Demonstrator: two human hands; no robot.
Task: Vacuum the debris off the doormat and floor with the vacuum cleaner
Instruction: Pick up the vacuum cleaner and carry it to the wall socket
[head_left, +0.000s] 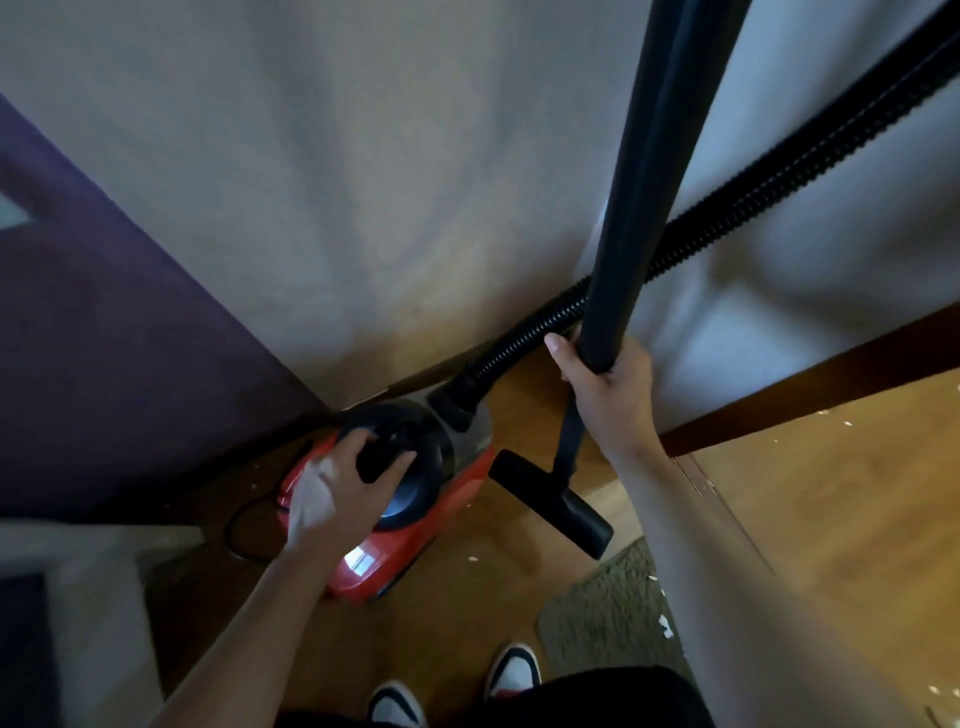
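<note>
Down by the wall (363, 208), the left hand (353, 483) curls round the red canister vacuum's (400, 551) top handle. The right hand (608, 395) grips the wand (639, 208), its floor nozzle (550, 501) at the far edge of the doormat (597, 613), which is flecked with debris (665, 626).

A pale grey wall (363, 182) fills the upper part of the view, and a dark purple panel (104, 338) slants beside it on the left. A dark brown wooden strip (810, 395) runs along the wall's base on the right. Two black-and-white shoes (511, 670) stand at the bottom edge.
</note>
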